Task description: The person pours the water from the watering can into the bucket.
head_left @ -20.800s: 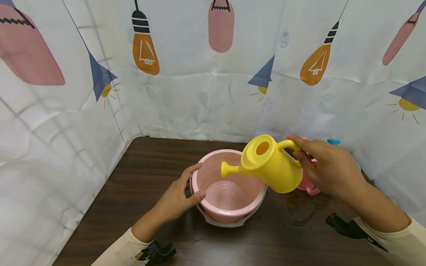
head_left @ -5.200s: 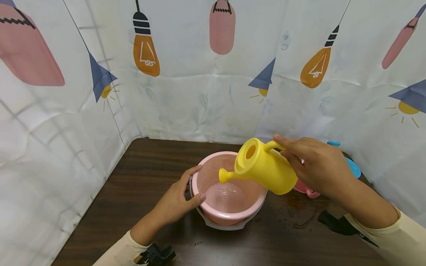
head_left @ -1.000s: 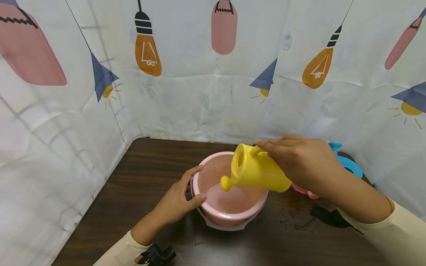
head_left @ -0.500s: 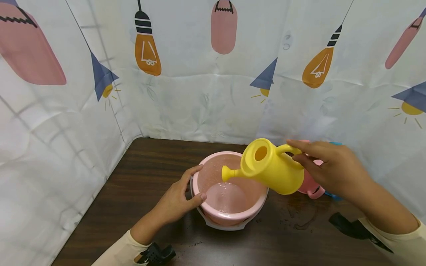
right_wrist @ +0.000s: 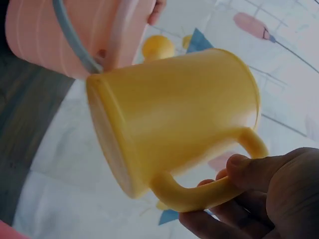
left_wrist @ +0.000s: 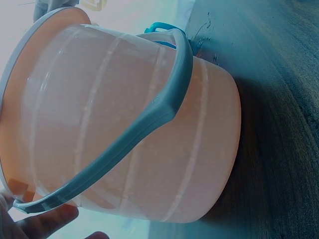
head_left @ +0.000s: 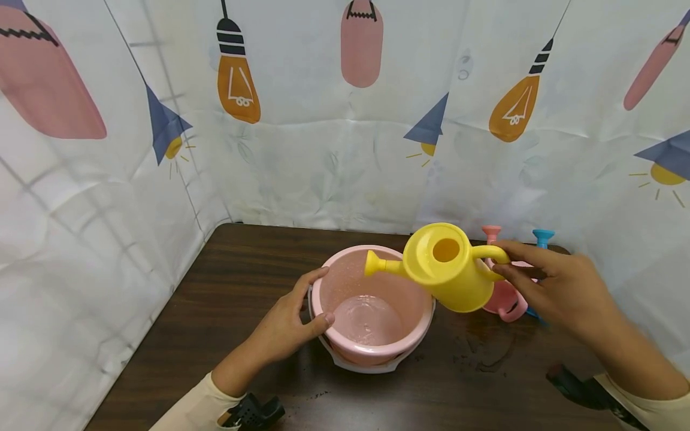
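A person's right hand (head_left: 566, 287) grips the handle of a yellow toy watering can (head_left: 458, 281), thumb and fingers closed round the loop, above a dark wood-grain table (head_left: 259, 269) on which a pink bucket (head_left: 377, 348) stands upright. The can hangs in the air at the bucket's right side, leaning toward it, its spout (head_left: 384, 265) reaching over the opening; no stream shows from the tip. The left hand (head_left: 288, 320) holds the bucket at its left edge, index finger and thumb on the rim, while the bucket's grey handle (left_wrist: 149, 117) hangs folded down against the outer wall, as the left wrist view shows. On the bucket's floor lies a glossy, rippled patch that appears to be shallow water (head_left: 369, 320), suggesting some pouring is done, though the bucket looks far from full. Whether any water remains in the yellow can is hidden from view, so how much pouring is left cannot be told; the can has yet to be set down. Behind the right hand, partly covered, stand a pink watering can (head_left: 501, 296) and a blue watering can (head_left: 542, 236), neither one held, near wet marks (head_left: 493, 364) on the tabletop
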The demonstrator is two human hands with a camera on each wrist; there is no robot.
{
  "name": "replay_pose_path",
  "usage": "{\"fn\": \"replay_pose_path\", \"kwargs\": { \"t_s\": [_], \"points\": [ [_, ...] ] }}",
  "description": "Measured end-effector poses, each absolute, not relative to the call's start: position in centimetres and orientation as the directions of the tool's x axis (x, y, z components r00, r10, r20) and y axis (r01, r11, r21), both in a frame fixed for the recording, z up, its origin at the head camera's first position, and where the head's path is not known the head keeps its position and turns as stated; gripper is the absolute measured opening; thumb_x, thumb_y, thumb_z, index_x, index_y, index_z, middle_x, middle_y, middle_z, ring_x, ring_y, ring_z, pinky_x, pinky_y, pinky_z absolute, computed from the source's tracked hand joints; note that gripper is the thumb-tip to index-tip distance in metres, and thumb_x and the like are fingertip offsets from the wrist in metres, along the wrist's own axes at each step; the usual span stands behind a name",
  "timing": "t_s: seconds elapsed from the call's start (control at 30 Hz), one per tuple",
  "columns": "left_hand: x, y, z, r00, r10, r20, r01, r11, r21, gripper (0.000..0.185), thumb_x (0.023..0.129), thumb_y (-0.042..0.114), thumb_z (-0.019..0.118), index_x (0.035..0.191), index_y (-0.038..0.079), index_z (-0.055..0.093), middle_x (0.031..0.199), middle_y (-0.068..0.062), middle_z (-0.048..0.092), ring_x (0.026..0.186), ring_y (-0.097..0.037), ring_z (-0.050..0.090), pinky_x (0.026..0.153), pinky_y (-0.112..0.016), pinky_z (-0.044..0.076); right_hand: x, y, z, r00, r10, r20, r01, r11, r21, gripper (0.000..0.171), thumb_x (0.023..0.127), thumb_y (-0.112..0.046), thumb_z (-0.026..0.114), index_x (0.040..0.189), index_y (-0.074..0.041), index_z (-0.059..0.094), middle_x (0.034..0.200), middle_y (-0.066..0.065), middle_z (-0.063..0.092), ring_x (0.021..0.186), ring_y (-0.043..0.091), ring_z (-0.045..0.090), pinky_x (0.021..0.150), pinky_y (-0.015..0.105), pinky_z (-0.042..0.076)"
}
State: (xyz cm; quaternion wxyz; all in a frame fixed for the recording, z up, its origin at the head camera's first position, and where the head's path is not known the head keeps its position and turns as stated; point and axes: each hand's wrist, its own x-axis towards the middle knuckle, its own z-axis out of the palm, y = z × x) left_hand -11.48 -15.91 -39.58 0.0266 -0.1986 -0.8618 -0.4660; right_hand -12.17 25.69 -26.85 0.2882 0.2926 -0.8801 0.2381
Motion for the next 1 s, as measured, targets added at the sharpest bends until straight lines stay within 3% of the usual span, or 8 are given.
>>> {"fn": "replay_pose_path", "kwargs": {
  "t_s": [0.1,0.23,0.33,0.47,0.73,0.87,0.97,1.0],
  "points": [
    [-11.5,-16.0,-39.6,-0.92,0.317,0.231,0.367,0.491,0.79,0.075,0.091,0.043,0.07,0.156,0.031,0.034,0.144,-0.015,0.054,0.117,-0.027,0.064,0.095,-0.051,0.05,-11.6,26.0,-27.3,-0.741,-0.313,0.594,-0.562,0.773,-0.293,0.04,0.077,-0.007,0.089,0.115,-0.013,0.078,0.095,0.002,0.077,0.076,-0.01,0.066,0.06,0.011,0.049],
    [-11.5,-16.0,-39.7,-0.921,0.315,0.23,0.367,0.496,0.787,0.076,0.091,0.044,0.07,0.157,0.031,0.034,0.144,-0.015,0.054,0.118,-0.026,0.064,0.096,-0.051,0.05,-11.1,26.5,-27.9,-0.824,-0.229,0.518,-0.457,0.81,-0.368,0.034,0.085,-0.015,0.085,0.117,-0.016,0.075,0.092,0.0,0.075,0.074,-0.009,0.061,0.053,0.014,0.044],
    [-11.5,-16.0,-39.7,-0.918,0.318,0.236,0.372,0.494,0.786,0.076,0.091,0.043,0.07,0.157,0.031,0.034,0.144,-0.015,0.054,0.118,-0.025,0.064,0.096,-0.052,0.05,-10.9,27.2,-28.5,-0.878,-0.175,0.446,-0.383,0.815,-0.434,0.03,0.09,-0.022,0.081,0.118,-0.015,0.072,0.099,0.004,0.074,0.08,-0.018,0.054,0.051,0.02,0.044],
    [-11.5,-16.0,-39.7,-0.914,0.322,0.247,0.383,0.485,0.786,0.076,0.091,0.043,0.069,0.157,0.031,0.034,0.144,-0.015,0.054,0.117,-0.025,0.064,0.095,-0.052,0.05,-10.8,28.2,-29.4,-0.915,-0.124,0.384,-0.317,0.81,-0.493,0.028,0.095,-0.024,0.076,0.119,-0.011,0.069,0.107,0.011,0.074,0.09,-0.023,0.051,0.058,0.021,0.049],
    [-11.5,-16.0,-39.6,-0.915,0.323,0.243,0.379,0.477,0.793,0.076,0.091,0.044,0.069,0.157,0.031,0.034,0.144,-0.016,0.054,0.117,-0.028,0.064,0.093,-0.052,0.051,-10.8,29.0,-31.6,-0.943,-0.017,0.333,-0.21,0.806,-0.554,0.038,0.098,-0.029,0.072,0.128,-0.008,0.065,0.106,0.008,0.076,0.093,-0.022,0.048,0.066,0.026,0.048],
    [-11.5,-16.0,-39.6,-0.914,0.323,0.246,0.382,0.476,0.792,0.076,0.091,0.043,0.069,0.157,0.03,0.034,0.144,-0.016,0.054,0.116,-0.027,0.064,0.093,-0.051,0.051,-10.7,28.3,-32.9,-0.948,0.065,0.311,-0.143,0.785,-0.602,0.041,0.099,-0.033,0.07,0.128,-0.005,0.063,0.112,0.015,0.074,0.108,0.003,0.058,0.074,0.037,0.046],
    [-11.5,-16.0,-39.6,-0.914,0.324,0.243,0.379,0.474,0.795,0.075,0.091,0.042,0.07,0.156,0.03,0.034,0.144,-0.015,0.054,0.116,-0.027,0.064,0.093,-0.05,0.051,-10.8,27.6,-34.1,-0.942,0.111,0.315,-0.122,0.764,-0.634,0.041,0.098,-0.032,0.071,0.126,-0.002,0.063,0.113,0.02,0.073,0.111,0.028,0.058,0.075,0.034,0.047],
    [-11.5,-16.0,-39.6,-0.915,0.323,0.24,0.376,0.474,0.796,0.075,0.091,0.042,0.07,0.156,0.03,0.034,0.144,-0.015,0.054,0.116,-0.027,0.064,0.094,-0.05,0.051,-10.8,27.3,-34.5,-0.94,0.123,0.317,-0.118,0.757,-0.642,0.04,0.098,-0.031,0.072,0.124,-0.002,0.064,0.113,0.02,0.073,0.109,0.026,0.058,0.074,0.027,0.046]
  ]
}}
